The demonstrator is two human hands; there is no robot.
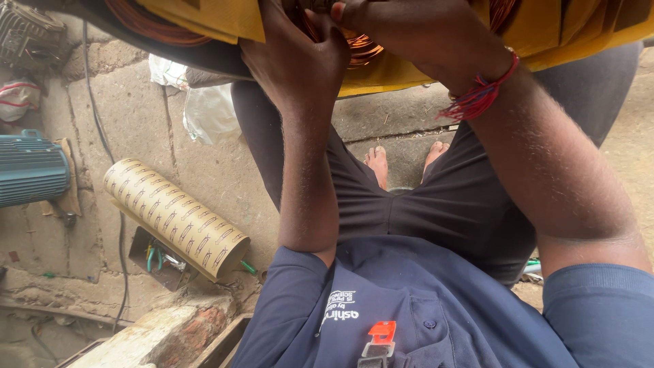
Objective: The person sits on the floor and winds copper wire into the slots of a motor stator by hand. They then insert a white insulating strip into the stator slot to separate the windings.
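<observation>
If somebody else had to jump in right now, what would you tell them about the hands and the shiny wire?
Left hand: raised at the top of the view, fingers closed on the copper wire coil.
Right hand: beside it, fingertips pressed into the same coil; red thread band on the wrist.
The coil sits among yellow insulating sheets held above the lap.
A roll of printed paper lies on the stone floor, with a blue motor nearby.
Done so far: cannot tell. Left: the coil is still in both hands, not set down.
</observation>
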